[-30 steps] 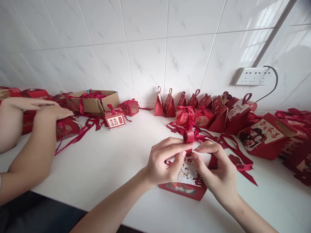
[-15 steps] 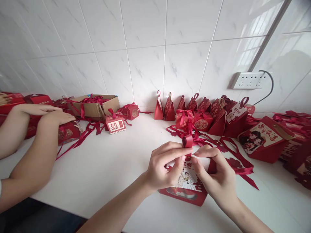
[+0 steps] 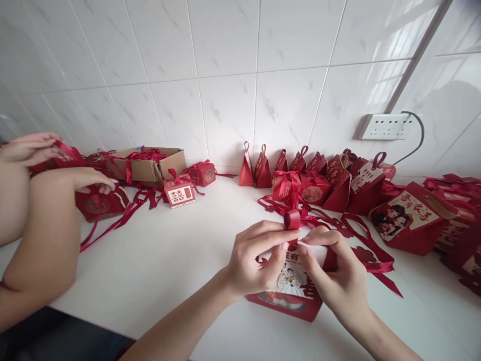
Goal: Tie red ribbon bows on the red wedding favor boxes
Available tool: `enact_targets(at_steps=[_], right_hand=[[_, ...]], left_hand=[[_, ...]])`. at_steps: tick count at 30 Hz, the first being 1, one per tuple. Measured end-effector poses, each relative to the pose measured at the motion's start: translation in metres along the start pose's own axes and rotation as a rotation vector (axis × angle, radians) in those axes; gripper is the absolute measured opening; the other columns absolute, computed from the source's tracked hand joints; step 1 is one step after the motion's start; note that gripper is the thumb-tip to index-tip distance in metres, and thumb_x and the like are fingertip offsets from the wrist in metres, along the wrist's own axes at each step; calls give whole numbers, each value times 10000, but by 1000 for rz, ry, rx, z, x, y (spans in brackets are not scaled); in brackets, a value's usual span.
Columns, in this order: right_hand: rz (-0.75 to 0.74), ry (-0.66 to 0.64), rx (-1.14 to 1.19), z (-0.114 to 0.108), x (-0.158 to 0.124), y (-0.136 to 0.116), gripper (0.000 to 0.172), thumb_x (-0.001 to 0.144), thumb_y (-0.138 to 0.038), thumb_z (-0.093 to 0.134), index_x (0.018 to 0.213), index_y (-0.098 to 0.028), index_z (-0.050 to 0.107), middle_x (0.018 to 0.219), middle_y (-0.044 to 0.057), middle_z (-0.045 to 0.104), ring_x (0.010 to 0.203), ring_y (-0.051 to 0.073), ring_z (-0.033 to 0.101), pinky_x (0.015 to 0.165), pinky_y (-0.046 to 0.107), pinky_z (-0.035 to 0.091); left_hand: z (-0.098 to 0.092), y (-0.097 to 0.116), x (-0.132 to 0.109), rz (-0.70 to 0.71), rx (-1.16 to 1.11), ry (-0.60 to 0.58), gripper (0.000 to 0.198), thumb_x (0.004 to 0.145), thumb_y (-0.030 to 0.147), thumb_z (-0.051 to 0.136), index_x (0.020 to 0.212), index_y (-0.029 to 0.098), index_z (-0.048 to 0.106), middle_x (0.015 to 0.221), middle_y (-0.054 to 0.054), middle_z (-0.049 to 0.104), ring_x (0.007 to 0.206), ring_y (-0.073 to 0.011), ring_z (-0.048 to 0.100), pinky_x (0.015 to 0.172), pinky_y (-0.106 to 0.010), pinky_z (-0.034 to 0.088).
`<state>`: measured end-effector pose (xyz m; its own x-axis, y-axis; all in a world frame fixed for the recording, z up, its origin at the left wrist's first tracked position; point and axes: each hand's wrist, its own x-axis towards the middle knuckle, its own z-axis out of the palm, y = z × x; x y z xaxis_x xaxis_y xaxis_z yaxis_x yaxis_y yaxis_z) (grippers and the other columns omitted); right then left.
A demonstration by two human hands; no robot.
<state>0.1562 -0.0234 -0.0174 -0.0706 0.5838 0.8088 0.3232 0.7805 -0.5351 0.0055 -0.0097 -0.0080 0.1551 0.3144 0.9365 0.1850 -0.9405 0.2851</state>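
In front of me on the white table stands a red gift box [image 3: 289, 286] with a printed couple, lettering and a clear window low on its front. A looped red strap [image 3: 292, 220] rises from its top. My left hand [image 3: 261, 258] is closed at the strap's base, thumb and fingers pinching there. My right hand [image 3: 334, 265] pinches the box's top edge just right of the strap, thumb in front and fingers behind. The fingertips of both hands nearly meet. What lies exactly between them is partly hidden.
A co-worker's arms [image 3: 48, 215] reach over red boxes at left. An open cardboard box [image 3: 143, 168] of ribbons stands at the wall. Small red boxes [image 3: 179, 193], tent-shaped boxes [image 3: 336, 183] and loose ribbons [image 3: 370, 245] lie behind and right. A power strip [image 3: 389, 126] hangs on the tiles.
My hands stay pinched at the top of the box, almost unmoved. At left, the co-worker's hands have moved apart, one lifting up and left with a red ribbon.
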Motion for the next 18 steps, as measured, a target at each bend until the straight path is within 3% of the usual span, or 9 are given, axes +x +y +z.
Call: enact_targets(at_steps=[18], right_hand=[[17, -2, 73, 1, 2, 0, 84, 841, -154, 546, 820, -221, 499, 663, -25, 517, 582, 124, 484, 518, 249, 408]], left_hand=[[-3, 0, 2, -1, 1, -26, 363, 795, 1, 512, 1091, 167, 641, 908, -64, 670, 785, -123, 632, 667, -226, 544]])
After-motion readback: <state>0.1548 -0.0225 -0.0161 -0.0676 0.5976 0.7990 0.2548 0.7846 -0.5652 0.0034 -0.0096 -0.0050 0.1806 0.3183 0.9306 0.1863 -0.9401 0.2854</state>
